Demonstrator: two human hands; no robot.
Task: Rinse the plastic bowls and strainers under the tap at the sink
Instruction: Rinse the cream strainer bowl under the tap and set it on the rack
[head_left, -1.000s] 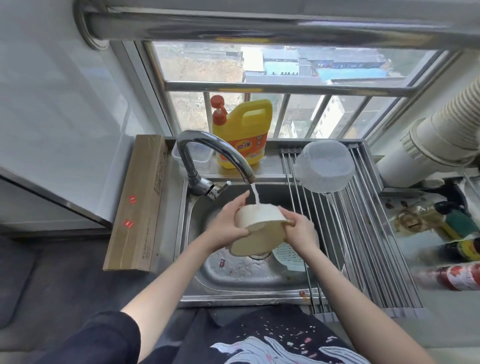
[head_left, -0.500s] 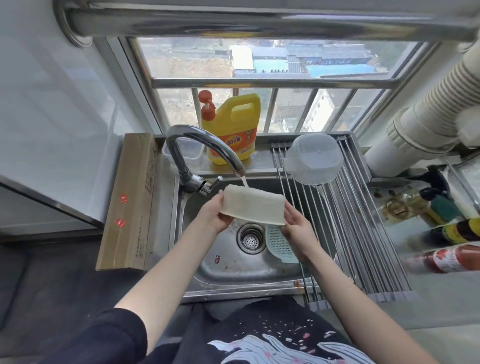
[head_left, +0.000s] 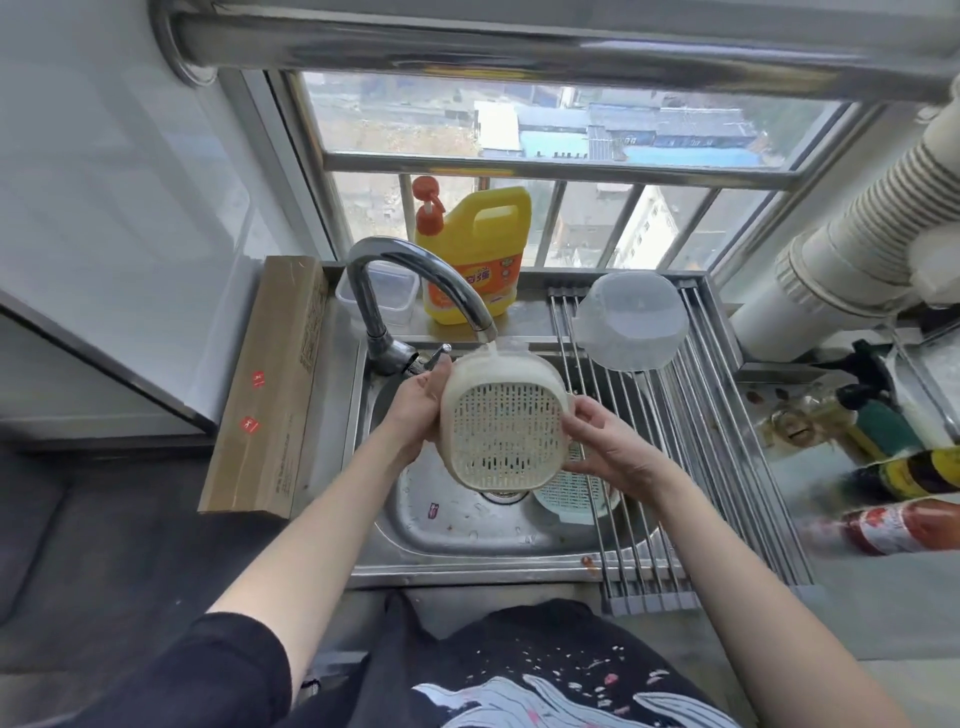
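You are holding a cream strainer (head_left: 503, 426) over the sink (head_left: 467, 525), tilted so its perforated base is facing you. Your left hand (head_left: 418, 402) is gripping its left side, fingers wrapped behind the wall; your right hand (head_left: 605, 441) is clasping the right side, thumb lying on the rim. The tap (head_left: 415, 291) is running, and the stream is landing on the strainer's upper edge just under the spout. A second strainer (head_left: 571, 491), pale, is lying in the basin below and to the right, partly hidden by the one you are holding. A translucent plastic bowl (head_left: 631, 322) is sitting upside down on the roll-up drying rack (head_left: 717, 467) that is spanning the sink's right side. A yellow detergent bottle (head_left: 475, 260) is standing on the ledge behind the tap.
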